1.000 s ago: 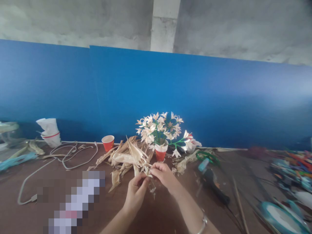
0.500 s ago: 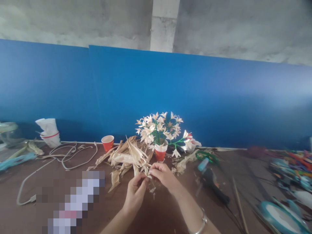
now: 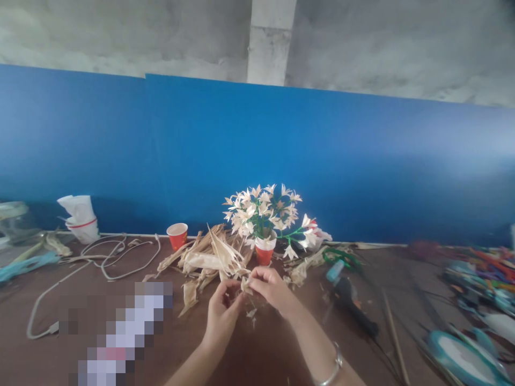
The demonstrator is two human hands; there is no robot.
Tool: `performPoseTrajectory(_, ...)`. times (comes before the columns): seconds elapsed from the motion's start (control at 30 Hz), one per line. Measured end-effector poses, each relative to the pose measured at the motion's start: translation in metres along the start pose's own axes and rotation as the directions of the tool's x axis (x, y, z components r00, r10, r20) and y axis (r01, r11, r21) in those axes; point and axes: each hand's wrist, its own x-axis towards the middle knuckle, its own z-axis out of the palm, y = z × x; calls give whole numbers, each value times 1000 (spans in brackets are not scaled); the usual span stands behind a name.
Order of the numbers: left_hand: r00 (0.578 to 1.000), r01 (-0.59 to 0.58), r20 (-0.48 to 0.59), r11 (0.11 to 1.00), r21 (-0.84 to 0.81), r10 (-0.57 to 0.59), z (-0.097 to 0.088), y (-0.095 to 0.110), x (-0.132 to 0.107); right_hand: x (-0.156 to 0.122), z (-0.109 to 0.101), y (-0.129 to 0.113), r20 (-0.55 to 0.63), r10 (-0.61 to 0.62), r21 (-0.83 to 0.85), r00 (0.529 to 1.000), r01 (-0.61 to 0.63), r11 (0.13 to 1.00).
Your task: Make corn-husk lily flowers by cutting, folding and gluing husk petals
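Between my two hands is a small pale flower point(image 3: 246, 286) of what looks like dried corn husk. My left hand point(image 3: 223, 308) pinches its lower left side with thumb and fingers. On its right, my right hand point(image 3: 270, 289) grips a petal between thumb and fingertips; a silver bangle circles that wrist. Just behind my hands lies a heap of dried husks point(image 3: 205, 261). A red paper cup point(image 3: 264, 256) beyond them holds a bunch of similar cream flowers point(image 3: 261, 206) on green stems. Small husk scraps point(image 3: 251, 313) lie on the table below my fingers.
Another red paper cup point(image 3: 177, 236) and a looped white cable point(image 3: 108, 262) are at left. To the right lie a black-handled glue gun point(image 3: 354, 308), a thin stick point(image 3: 394, 335), a teal-rimmed roll point(image 3: 462, 356) and colourful strips point(image 3: 491, 271). A blue partition point(image 3: 257, 139) stands behind the table.
The flower between my fingers has turned, and its petals look more bunched than spread. My left fingers have shifted slightly on it; both hands stay in nearly the same place.
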Motion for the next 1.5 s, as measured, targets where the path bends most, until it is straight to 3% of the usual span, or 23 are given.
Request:
performPoseTrajectory(0.23,988,-132,-61,983,126,140,-3,3,1,-1,1,-1,31,-34,-68,999,36,997)
performPoseTrajectory(0.37,983,-169,-42,976,136,176,-4,0,3,-1,1,-1,39,-45,-95,998,48,994)
performPoseTrajectory(0.67,994,-107,14,994,39,106,-4,-5,5,1,0,5,44,-15,-115,999,20,993)
performPoseTrajectory(0.97,995,91,58,977,-194,-82,-2,-1,5,1,3,4,48,66,-80,997,-62,995)
performPoseTrajectory(1.17,986,168,32,961,-220,-165,-3,-1,6,-1,1,3,91,100,-138,991,-87,987)
performPoseTrajectory(1.5,966,258,92,916,-308,-241,1,8,2,0,1,3,30,130,-57,991,-129,990)
